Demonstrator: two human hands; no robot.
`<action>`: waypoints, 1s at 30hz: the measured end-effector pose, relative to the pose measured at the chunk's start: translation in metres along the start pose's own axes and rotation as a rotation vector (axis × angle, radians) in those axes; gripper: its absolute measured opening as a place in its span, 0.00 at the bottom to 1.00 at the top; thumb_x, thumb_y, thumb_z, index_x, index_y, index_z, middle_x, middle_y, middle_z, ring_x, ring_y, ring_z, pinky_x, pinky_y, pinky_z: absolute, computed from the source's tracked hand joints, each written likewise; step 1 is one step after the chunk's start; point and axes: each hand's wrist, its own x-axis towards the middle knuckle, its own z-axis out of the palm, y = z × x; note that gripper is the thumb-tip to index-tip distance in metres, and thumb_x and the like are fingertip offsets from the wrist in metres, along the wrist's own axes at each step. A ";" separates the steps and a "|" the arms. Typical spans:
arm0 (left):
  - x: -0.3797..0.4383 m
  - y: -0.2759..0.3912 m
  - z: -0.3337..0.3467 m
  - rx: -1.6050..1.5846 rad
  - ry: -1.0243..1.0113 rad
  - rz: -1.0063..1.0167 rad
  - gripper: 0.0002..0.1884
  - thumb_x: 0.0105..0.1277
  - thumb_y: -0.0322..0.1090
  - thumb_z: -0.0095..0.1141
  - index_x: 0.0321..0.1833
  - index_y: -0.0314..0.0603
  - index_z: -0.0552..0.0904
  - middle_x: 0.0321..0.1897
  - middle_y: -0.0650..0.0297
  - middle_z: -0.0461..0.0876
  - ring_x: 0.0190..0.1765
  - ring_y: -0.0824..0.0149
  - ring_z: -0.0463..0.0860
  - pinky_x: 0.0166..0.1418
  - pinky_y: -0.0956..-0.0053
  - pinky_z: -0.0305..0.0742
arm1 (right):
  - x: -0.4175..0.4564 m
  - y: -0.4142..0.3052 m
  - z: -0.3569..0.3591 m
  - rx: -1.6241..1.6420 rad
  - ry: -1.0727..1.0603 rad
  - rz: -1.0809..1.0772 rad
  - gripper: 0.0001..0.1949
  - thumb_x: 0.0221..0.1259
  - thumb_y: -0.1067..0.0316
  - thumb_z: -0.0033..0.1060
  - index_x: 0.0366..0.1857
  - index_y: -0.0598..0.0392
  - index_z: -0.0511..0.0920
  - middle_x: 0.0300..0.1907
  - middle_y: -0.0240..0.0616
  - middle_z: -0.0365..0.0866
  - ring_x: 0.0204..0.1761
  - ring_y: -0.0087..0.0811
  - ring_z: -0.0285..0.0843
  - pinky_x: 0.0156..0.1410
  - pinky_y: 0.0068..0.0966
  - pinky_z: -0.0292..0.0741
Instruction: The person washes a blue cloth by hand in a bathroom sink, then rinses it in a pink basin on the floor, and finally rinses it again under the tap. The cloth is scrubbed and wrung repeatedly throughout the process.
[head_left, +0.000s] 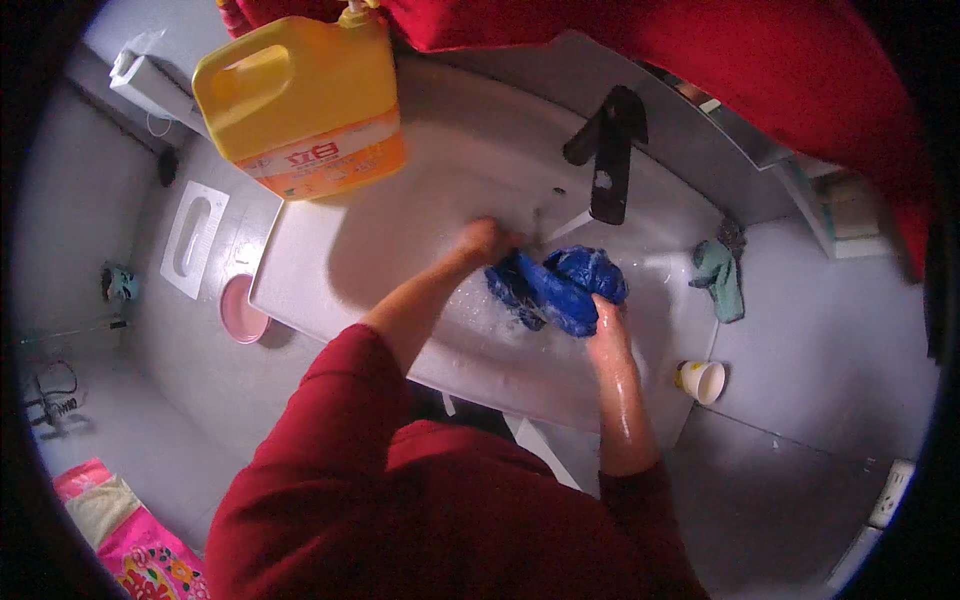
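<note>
A wet blue cloth (559, 292), bunched up and streaked with suds, is in the white washbasin (390, 217). My right hand (609, 322) grips its right end, and the forearm glistens with water. At the cloth's upper left is my left hand (486, 240); its fingers are in shadow, so whether they hold the fabric is unclear. Above the cloth stands a black faucet (613, 161), from which a thin stream of water (568, 226) runs down towards the cloth. Foam and bubbles lie on the basin's bottom around the fabric.
A large yellow detergent jug (307, 105) stands on the basin's left rim. Right of the basin are a green cloth (720, 281) and a paper cup (703, 381). Red fabric (675, 30) hangs overhead. A pink tub (245, 309) and a squat toilet (195, 238) are at floor level.
</note>
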 end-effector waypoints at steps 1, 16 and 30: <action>0.007 -0.019 0.010 -0.126 0.013 0.088 0.31 0.55 0.60 0.54 0.48 0.36 0.80 0.47 0.49 0.80 0.52 0.56 0.79 0.55 0.65 0.72 | 0.003 0.002 -0.010 -0.060 -0.065 -0.049 0.26 0.49 0.70 0.54 0.57 0.56 0.67 0.51 0.39 0.74 0.52 0.33 0.73 0.60 0.32 0.70; -0.043 0.068 -0.059 -0.778 -0.072 0.280 0.21 0.46 0.27 0.58 0.46 0.36 0.73 0.34 0.56 0.79 0.39 0.59 0.79 0.45 0.66 0.76 | 0.034 -0.008 -0.053 -0.454 0.150 -0.081 0.17 0.46 0.72 0.47 0.43 0.60 0.75 0.40 0.37 0.77 0.45 0.31 0.74 0.54 0.28 0.70; 0.011 -0.017 -0.010 0.350 0.535 -0.050 0.37 0.51 0.59 0.60 0.60 0.45 0.72 0.65 0.48 0.63 0.64 0.47 0.65 0.67 0.57 0.61 | 0.041 0.057 -0.086 -0.310 0.095 0.080 0.40 0.55 0.33 0.48 0.69 0.46 0.56 0.65 0.34 0.60 0.65 0.38 0.56 0.63 0.38 0.57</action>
